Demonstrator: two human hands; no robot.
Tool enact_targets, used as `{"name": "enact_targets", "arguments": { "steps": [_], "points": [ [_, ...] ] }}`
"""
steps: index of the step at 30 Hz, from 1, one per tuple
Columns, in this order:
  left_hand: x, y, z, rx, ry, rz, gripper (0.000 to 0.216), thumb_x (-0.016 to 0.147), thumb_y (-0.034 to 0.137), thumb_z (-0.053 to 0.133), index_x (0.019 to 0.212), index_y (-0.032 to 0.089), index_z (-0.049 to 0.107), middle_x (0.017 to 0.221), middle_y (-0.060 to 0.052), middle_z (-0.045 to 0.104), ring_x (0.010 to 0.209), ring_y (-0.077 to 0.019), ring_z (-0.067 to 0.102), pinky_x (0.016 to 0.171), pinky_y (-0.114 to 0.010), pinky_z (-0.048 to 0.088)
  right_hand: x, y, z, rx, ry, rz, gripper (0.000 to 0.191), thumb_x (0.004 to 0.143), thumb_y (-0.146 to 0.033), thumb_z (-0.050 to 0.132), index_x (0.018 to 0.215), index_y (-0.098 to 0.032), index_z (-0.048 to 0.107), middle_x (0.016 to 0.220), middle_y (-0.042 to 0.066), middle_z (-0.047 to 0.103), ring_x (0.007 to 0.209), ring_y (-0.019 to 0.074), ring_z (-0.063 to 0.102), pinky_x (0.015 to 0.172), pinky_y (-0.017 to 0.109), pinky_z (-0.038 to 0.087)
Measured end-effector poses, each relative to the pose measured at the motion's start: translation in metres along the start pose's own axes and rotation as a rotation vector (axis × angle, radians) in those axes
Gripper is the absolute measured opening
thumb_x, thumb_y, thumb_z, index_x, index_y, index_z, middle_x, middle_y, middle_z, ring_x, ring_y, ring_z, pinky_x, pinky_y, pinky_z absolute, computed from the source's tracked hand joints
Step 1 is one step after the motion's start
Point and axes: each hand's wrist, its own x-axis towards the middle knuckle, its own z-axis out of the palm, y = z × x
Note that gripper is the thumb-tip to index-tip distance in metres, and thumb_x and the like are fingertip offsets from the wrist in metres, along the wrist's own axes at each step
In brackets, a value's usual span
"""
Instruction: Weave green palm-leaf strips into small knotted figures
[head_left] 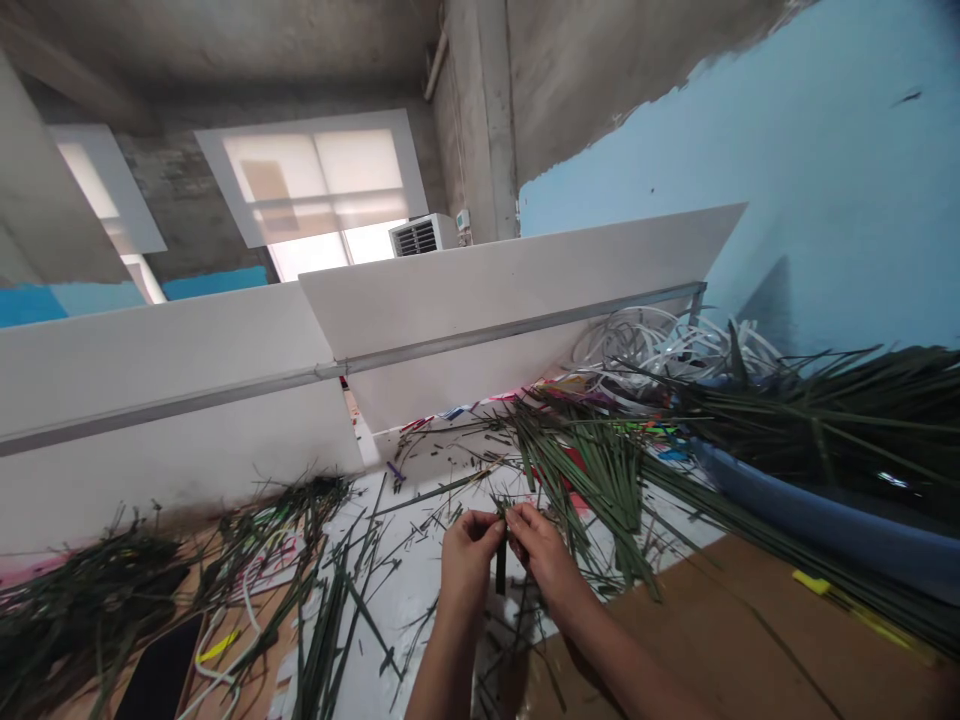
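My left hand and my right hand meet in front of me, low in the middle of the view, above a white table top. Both pinch a short dark green stem piece that hangs down between them. The fingers of each hand are closed on its upper end. A fan of long green strips lies just to the right of my right hand.
A heap of green stems lies on a blue tub at right. White coiled strips sit behind it. Cut green scraps cover the left. White partition boards stand behind. Brown cardboard lies at lower right.
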Motion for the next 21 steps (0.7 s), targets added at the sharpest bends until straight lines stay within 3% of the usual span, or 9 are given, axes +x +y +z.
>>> {"name": "enact_targets", "arguments": {
  "steps": [5,7,11,14,21],
  "points": [
    [0.003,0.003,-0.010,-0.089,0.025,-0.041,0.033,0.057,0.037,0.085,0.075,0.015,0.068,0.069,-0.003,0.071,0.065,-0.0163,0.064,0.068,-0.028,0.048,0.000,-0.008,-0.010,0.008,0.022,0.134,0.047,0.075,-0.066,0.064,0.086,-0.021,0.061,0.058,-0.007,0.047,0.044,0.0080,0.023,0.046,0.024,0.011],
    [0.006,0.005,-0.016,-0.126,0.055,-0.045,0.038,0.056,0.039,0.086,0.077,0.016,0.065,0.073,-0.004,0.073,0.070,-0.0170,0.066,0.072,-0.029,0.049,0.000,-0.012,-0.012,-0.013,-0.016,0.146,0.042,0.073,-0.060,0.069,0.085,-0.020,0.062,0.061,-0.005,0.054,0.044,0.0076,0.027,0.045,0.023,0.017],
    [0.010,0.007,-0.024,-0.167,0.084,-0.049,0.043,0.055,0.040,0.088,0.079,0.017,0.062,0.081,-0.007,0.075,0.075,-0.0178,0.068,0.080,-0.032,0.051,0.002,-0.013,-0.011,-0.025,-0.119,0.052,0.029,0.064,-0.042,0.079,0.071,-0.018,0.064,0.067,-0.001,0.061,0.063,0.0141,0.052,0.063,0.026,0.040],
    [0.010,0.008,-0.023,-0.155,0.095,-0.059,0.045,0.055,0.042,0.088,0.081,0.016,0.062,0.085,-0.008,0.075,0.076,-0.0172,0.068,0.078,-0.031,0.050,0.004,-0.010,-0.010,-0.078,-0.131,0.013,0.027,0.062,-0.040,0.078,0.068,-0.018,0.064,0.064,-0.001,0.060,0.066,0.0170,0.055,0.068,0.030,0.042],
    [0.007,0.004,-0.013,-0.032,0.087,-0.096,0.043,0.055,0.043,0.086,0.080,0.015,0.064,0.074,-0.003,0.069,0.065,-0.0160,0.063,0.061,-0.027,0.043,0.007,-0.003,-0.014,-0.317,0.051,-0.148,0.022,0.068,-0.040,0.071,0.070,-0.020,0.062,0.067,-0.001,0.059,0.068,0.0188,0.053,0.065,0.029,0.041]
  ]
}}
